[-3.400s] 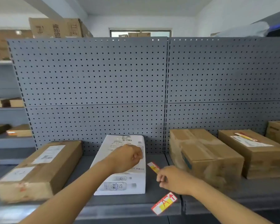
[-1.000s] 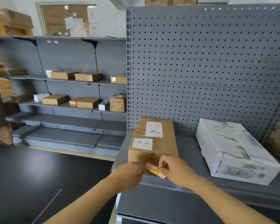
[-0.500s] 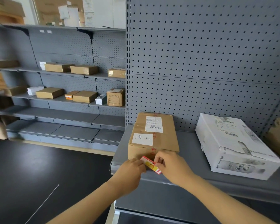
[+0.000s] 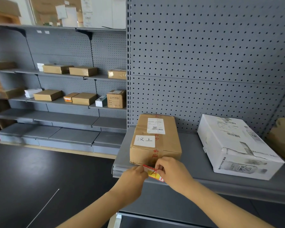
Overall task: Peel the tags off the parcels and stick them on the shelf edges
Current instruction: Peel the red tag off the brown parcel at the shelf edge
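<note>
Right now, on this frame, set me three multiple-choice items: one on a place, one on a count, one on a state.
1. Where is the red-and-yellow tag relative to the brown parcel?
A on its top
B in front of it, at the shelf edge
C behind it

2. How many white labels are on that parcel's top?
A one
B two
C four

3. How do the left hand and right hand stand?
A both idle
B only the left holds the tag
C each pinches an end of the tag

Answers:
1. B, the tag sits at the edge just before the parcel's front.
2. B, one printed label and one handwritten label show.
3. C, fingers of each hand close on one end.
</note>
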{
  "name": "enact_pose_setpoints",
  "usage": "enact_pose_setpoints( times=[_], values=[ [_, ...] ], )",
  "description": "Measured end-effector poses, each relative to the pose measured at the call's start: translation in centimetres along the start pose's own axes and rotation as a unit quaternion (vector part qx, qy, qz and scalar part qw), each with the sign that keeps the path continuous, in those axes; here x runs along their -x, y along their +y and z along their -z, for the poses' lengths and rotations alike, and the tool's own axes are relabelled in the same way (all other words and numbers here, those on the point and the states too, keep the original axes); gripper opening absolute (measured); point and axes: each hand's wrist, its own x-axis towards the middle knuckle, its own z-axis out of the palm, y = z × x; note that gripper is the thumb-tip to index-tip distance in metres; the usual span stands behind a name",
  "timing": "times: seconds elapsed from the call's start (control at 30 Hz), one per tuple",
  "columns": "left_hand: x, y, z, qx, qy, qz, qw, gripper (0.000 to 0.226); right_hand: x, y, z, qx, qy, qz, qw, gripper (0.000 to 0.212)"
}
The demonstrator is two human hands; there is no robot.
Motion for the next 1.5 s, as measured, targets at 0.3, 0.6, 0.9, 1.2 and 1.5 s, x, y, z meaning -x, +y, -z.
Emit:
enact_pose_setpoints(
  times=[0.3,0.6,0.9,1.2,1.5],
  values=[
    [0.1,0.1,0.0,0.006,0.008,0.002,1.0,0.038,0.6,-0.1,-1.7,0.073,-0.002,0.065,0.995,0.011],
    [0.6,-0.1,-0.3,-0.021,0.002,-0.024,0.999,0.045,0.9,-0.2,-1.4,0.046,0.025,0.046,0.998,0.012],
    [-0.3,0.4,0.6,-0.048,-0.005,-0.035,0.998,0.033,1.6,-0.4,-0.6,0.07,0.06,0.064,0.994,0.018],
    [-4.0,3.3,5.3,0.009,0.027,-0.06,0.998,0.027,1.9,0.0,4.7,0.049,0.094,0.065,0.992,0.014],
    [-9.4,4.8,11.4,0.034,0.08,-0.065,0.994,0.024,2.9,2.8,10.8,0.037,0.181,0.017,0.983,0.011]
  ],
)
